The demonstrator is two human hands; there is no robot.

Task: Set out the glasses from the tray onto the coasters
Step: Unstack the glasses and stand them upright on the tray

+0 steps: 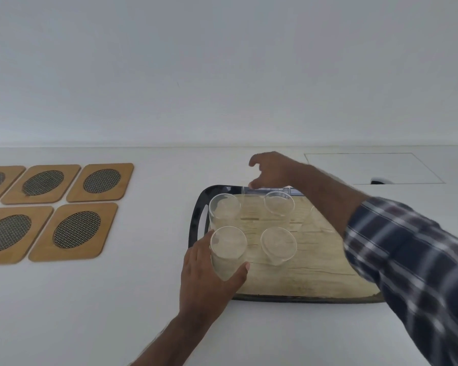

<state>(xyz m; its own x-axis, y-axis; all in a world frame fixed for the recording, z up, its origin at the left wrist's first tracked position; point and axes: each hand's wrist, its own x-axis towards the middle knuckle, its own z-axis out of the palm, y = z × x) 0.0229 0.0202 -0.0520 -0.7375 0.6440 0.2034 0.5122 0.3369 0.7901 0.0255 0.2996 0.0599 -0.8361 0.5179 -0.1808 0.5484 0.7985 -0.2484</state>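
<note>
A black-rimmed tray with a wood-look floor lies on the white table, right of centre. Several clear glasses stand on it. My left hand is wrapped around the near-left glass, which rests on the tray. Another glass stands behind it, and two more stand in the middle. My right hand hovers over the tray's far edge with fingers spread, just above a faint glass outline; I cannot tell whether it touches. Several wooden coasters with mesh ovals lie at the left, all bare.
My plaid right sleeve crosses the tray's right side and hides part of it. A rectangular hatch outline with a dark notch is set in the table at the back right. A white wall rises behind the table.
</note>
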